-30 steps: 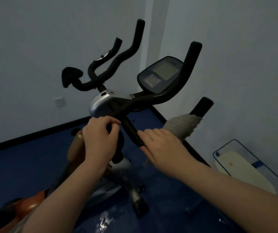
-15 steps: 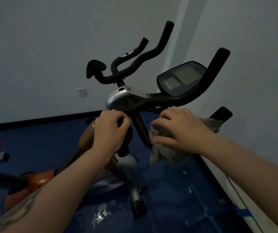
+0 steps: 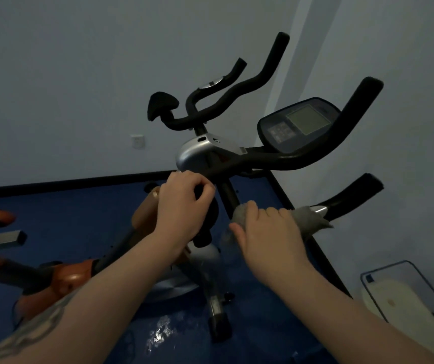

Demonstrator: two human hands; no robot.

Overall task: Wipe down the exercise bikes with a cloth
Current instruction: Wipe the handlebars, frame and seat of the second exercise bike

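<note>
Right hand (image 3: 268,232) clasps grey cloth (image 3: 307,219) around the bike's lower handlebar (image 3: 352,195), which slants up-right; left hand (image 3: 181,206) grips a knob.

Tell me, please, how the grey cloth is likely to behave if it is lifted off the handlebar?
The grey cloth would probably go limp: it drapes around the handlebar and ends in ragged points. It looks light, since the right hand bunches it easily. Its rough weave probably grips rather than slips.
</note>
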